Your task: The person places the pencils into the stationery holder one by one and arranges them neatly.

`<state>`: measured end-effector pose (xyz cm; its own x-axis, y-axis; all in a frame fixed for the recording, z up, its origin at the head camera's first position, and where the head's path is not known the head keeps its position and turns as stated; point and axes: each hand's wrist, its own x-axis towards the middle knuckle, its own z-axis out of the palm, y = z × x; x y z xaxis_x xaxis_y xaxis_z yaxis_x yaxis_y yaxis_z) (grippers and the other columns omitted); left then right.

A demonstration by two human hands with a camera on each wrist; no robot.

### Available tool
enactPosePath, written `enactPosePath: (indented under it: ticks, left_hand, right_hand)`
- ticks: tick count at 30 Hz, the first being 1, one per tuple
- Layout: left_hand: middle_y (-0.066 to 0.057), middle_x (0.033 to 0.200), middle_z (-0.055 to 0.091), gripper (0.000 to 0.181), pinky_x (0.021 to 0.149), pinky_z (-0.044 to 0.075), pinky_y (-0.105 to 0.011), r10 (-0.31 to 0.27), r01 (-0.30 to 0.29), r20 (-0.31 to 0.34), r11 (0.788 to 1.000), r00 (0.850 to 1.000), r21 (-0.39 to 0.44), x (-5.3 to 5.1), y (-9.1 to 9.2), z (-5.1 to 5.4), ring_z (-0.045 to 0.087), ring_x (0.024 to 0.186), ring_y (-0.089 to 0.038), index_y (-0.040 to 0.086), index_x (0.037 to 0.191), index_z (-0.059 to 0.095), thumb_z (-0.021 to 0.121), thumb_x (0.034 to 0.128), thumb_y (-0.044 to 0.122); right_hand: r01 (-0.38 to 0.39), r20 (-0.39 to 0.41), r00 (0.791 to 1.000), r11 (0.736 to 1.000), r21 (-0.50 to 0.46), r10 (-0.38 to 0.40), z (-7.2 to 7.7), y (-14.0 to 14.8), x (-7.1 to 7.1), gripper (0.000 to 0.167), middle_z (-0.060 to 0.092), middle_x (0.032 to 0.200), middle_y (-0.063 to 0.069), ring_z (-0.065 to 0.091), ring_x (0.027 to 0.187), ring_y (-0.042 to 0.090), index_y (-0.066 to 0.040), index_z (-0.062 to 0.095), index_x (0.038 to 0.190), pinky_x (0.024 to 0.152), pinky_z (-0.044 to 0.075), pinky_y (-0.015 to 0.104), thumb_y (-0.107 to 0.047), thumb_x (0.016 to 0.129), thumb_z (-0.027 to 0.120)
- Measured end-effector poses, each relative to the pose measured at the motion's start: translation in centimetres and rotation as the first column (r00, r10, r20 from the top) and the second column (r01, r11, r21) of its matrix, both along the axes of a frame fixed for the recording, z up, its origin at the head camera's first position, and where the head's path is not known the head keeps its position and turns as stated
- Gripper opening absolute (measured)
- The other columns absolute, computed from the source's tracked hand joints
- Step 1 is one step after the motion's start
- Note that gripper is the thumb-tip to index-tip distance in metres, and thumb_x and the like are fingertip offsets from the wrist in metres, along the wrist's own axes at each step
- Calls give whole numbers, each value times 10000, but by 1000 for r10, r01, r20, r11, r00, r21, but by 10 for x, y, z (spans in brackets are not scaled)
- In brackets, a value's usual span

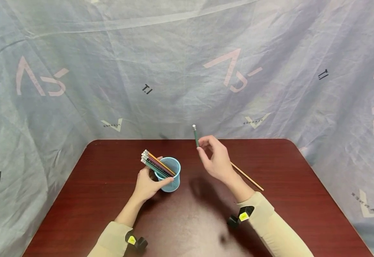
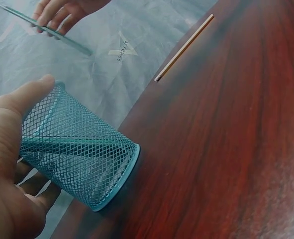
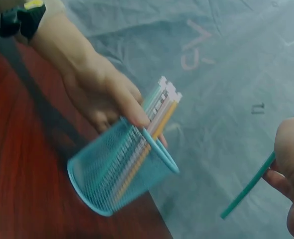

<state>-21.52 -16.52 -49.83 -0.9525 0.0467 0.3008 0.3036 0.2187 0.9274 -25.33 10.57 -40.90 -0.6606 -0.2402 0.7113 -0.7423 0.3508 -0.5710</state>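
Note:
My left hand (image 1: 146, 185) grips a light-blue wire-mesh pencil cup (image 1: 173, 184) near its rim, thumb across the near side. Several pencils (image 3: 151, 117), green, dark, reddish and yellow, lean together in it toward the left, their white eraser ends up. Whether the cup's base touches the table is hard to tell. To the right and higher, my right hand (image 1: 218, 160) pinches a green pencil (image 1: 196, 137) between thumb and fingers, eraser end up. It is held apart from the cup; the right wrist view shows its lower part (image 3: 248, 189) hanging below the fingers.
A light wooden-coloured pencil (image 1: 248, 176) lies on the dark red table (image 1: 110, 200), beyond my right forearm. Grey printed cloth (image 1: 174, 64) hangs behind the table and along both sides. Each wrist wears a small black camera.

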Motion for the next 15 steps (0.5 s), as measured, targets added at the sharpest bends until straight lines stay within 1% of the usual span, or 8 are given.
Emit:
enactPosePath:
  ticks: [4, 5, 8, 12, 15]
  left_hand:
    - [-194, 1290, 722, 820, 918, 596, -233, 8, -8, -12, 1000, 1000, -8, 1, 0, 0, 740, 1073, -265, 86, 1481, 585, 971, 758, 97]
    - [-191, 1293, 721, 828, 922, 597, -240, 10, -10, -14, 1000, 1000, -10, 1, 0, -1, 739, 1079, -272, 76, 1485, 580, 973, 757, 102]
    - [-172, 1324, 714, 857, 945, 583, -227, 22, -22, -4, 1000, 1000, -2, 1, 1, -1, 728, 1112, -269, 82, 1498, 565, 980, 748, 106]
    - [-158, 1366, 693, 909, 977, 544, -157, 48, -49, 18, 998, 999, 43, 2, 3, -2, 701, 1179, -247, 78, 1515, 529, 984, 728, 70]
    - [-167, 1418, 665, 939, 1007, 522, -130, 69, -70, 17, 994, 997, 78, 4, 4, -2, 670, 1261, -261, 56, 1523, 513, 982, 710, 25]
  right_hand:
    - [-56, 7, 998, 998, -30, 57, -1, -19, 3, 190, 699, 1012, 104, 707, 918, 214, 0, 658, 1154, 795, 620, 308, 45, 975, 703]
    - [-65, 7, 998, 997, -34, 66, 0, -24, 4, 193, 701, 1011, 100, 708, 912, 210, -5, 659, 1159, 778, 613, 290, 39, 977, 704]
    - [-97, 4, 995, 994, -50, 97, 0, -35, 5, 192, 704, 1018, 101, 718, 904, 207, -12, 667, 1167, 765, 612, 263, 31, 984, 701]
    - [-159, 19, 987, 984, -77, 161, 1, -48, 6, 172, 703, 1055, 107, 728, 942, 212, -22, 675, 1158, 815, 634, 278, 32, 996, 689]
    - [-195, 41, 979, 977, -86, 199, 0, -55, 7, 164, 702, 1075, 106, 726, 971, 214, -28, 675, 1154, 864, 641, 301, 27, 1001, 687]
